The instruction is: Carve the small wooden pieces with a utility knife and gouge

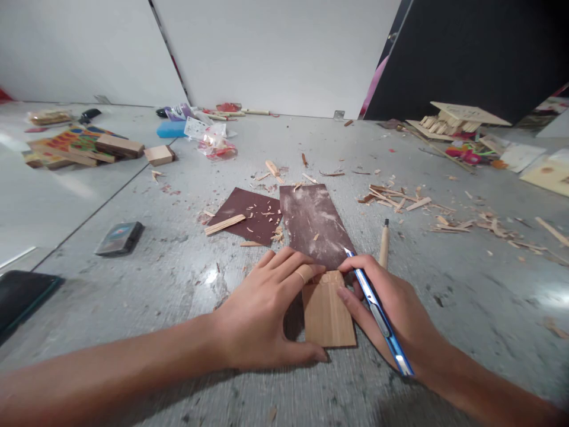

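The left hand pins a wood slat, lengthwise away from the person, while the right hand grips a knife, apparently at its far end.

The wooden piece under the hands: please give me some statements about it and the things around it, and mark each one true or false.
1. The left hand presses flat on the thin wooden piece. True.
2. The right hand holds a red pencil. False: it holds a blue utility knife.
3. Two sheets of dark sandpaper lie just beyond the wooden piece. True.
4. The wooden-handled tool is in the left hand. False: it lies on the table, beside the right hand.
5. Wood shavings are scattered on the table. True.
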Action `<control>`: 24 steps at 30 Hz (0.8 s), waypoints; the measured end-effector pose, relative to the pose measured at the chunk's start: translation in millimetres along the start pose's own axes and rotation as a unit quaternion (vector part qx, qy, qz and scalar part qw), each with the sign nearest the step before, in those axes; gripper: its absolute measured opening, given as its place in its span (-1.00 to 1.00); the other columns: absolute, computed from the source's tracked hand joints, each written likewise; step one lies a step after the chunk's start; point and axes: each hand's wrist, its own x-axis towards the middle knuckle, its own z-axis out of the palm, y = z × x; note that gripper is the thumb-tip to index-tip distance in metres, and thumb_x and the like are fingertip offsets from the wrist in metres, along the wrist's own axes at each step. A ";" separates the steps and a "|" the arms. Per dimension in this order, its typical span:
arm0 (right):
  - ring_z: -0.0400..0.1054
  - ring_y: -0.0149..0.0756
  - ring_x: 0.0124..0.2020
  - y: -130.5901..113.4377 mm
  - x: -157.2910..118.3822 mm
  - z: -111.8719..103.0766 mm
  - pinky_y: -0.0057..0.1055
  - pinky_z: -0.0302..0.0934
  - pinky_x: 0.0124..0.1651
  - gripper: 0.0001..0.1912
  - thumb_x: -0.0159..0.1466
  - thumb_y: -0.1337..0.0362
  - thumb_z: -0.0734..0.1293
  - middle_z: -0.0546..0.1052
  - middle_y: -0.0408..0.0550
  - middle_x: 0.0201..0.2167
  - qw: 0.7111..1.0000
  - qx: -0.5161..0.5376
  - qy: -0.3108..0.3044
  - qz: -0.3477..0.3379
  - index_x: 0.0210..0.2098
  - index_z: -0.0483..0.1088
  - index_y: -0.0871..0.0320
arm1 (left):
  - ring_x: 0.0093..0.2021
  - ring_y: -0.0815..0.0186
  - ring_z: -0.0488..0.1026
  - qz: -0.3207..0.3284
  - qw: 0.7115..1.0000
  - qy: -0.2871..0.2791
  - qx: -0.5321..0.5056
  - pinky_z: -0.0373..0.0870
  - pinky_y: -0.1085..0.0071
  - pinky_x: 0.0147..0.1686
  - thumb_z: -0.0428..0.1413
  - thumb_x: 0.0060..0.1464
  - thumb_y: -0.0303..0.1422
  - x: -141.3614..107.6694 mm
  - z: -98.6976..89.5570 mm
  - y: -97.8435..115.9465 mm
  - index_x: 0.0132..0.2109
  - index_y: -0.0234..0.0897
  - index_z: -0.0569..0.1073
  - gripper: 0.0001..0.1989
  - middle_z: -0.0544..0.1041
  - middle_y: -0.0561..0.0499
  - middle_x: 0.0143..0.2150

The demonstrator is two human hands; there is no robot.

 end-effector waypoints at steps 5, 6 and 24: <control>0.49 -0.25 -0.39 -4.4 1.2 -2.5 -0.37 0.26 -0.35 -0.87 0.40 0.20 0.27 0.56 -0.13 -0.38 1.000 -0.012 -0.002 -0.018 -0.07 0.32 0.05 | 0.03 -0.05 0.39 -0.002 1.000 -0.010 -0.007 0.35 -0.04 0.04 0.37 -0.13 0.08 0.0 -0.7 0.5 0.21 -0.30 0.37 -0.15 0.50 -0.19 0.07; 0.48 -0.25 -0.40 -5.1 1.1 -2.7 -0.37 0.26 -0.35 -0.87 0.40 0.20 0.27 0.56 -0.13 -0.38 1.000 -0.014 -0.002 -0.021 -0.08 0.32 0.06 | 0.03 -0.05 0.39 -0.002 1.000 -0.010 -0.007 0.35 -0.04 0.04 0.36 -0.12 0.09 0.1 -0.8 0.6 0.21 -0.29 0.37 -0.15 0.50 -0.19 0.07; 0.29 -0.27 -0.47 0.9 -0.5 -19.6 -0.32 0.12 -0.43 -0.68 0.47 0.13 0.14 0.43 -0.13 -0.50 0.943 0.324 0.080 0.009 -0.15 0.51 0.03 | 0.02 -0.06 0.38 0.010 0.996 -0.089 0.007 0.30 -0.01 -0.02 0.30 -0.11 0.14 4.1 -15.8 3.3 0.17 -0.28 0.38 -0.18 0.48 -0.21 0.09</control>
